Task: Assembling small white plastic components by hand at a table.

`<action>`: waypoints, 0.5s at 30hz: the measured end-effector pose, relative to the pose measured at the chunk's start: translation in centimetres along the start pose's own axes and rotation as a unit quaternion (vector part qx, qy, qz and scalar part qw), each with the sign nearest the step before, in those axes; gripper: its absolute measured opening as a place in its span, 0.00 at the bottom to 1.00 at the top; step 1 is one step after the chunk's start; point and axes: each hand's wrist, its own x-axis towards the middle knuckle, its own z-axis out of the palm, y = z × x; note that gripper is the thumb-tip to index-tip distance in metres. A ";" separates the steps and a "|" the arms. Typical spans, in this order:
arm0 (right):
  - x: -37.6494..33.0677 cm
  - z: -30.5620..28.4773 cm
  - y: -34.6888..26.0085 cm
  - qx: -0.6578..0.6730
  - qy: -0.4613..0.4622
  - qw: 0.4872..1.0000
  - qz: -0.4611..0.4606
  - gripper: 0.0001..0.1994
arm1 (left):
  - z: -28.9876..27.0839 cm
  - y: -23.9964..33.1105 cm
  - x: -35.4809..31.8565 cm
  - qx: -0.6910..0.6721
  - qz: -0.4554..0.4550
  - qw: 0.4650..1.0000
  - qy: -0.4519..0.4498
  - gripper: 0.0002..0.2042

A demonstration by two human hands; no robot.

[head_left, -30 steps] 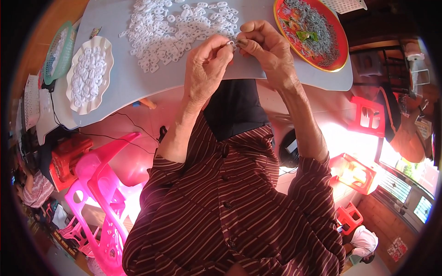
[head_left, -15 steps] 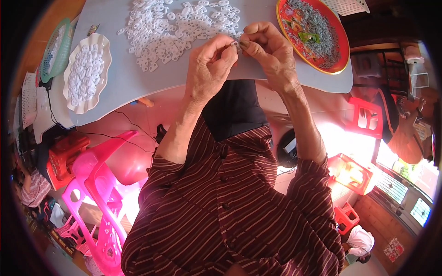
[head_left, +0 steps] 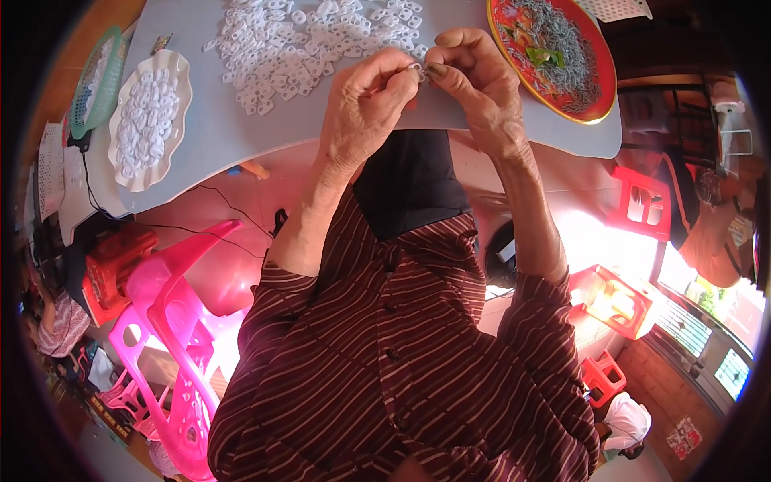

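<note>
Both hands are meeting right over the near edge of the grey table, and the left hand and right hand are each pinching the same tiny white piece between thumb and fingertips, fingers curled in tight rather than spread. It's too small to tell exactly what's being done to it. The big worry, I'd say, is that the piece is sitting pretty much above the table's rim, so if a fingertip slips it's probably dropping onto the lap or the floor instead of back on the table. The loose pile of white pieces is lying just beyond the knuckles, so a forward nudge could be scattering those too. The red tray with its grey heap is sitting near the right hand, with a bit of bare tabletop between them. A white scalloped dish full of more pieces is sitting well off to the left, with open table between it and the hands, so that's the roomier side.
</note>
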 end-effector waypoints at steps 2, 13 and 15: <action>0.0 0.0 0.1 -0.006 0.005 1.000 -0.001 0.12 | -0.1 -0.3 0.0 -0.010 -0.002 1.000 0.001 0.04; -0.1 0.3 0.1 -0.022 0.014 1.000 -0.016 0.13 | 0.1 -0.2 -0.1 0.010 -0.003 1.000 -0.003 0.04; -0.1 0.3 0.2 -0.012 0.025 0.999 -0.016 0.13 | 0.2 -0.1 0.0 -0.015 -0.015 1.000 0.002 0.04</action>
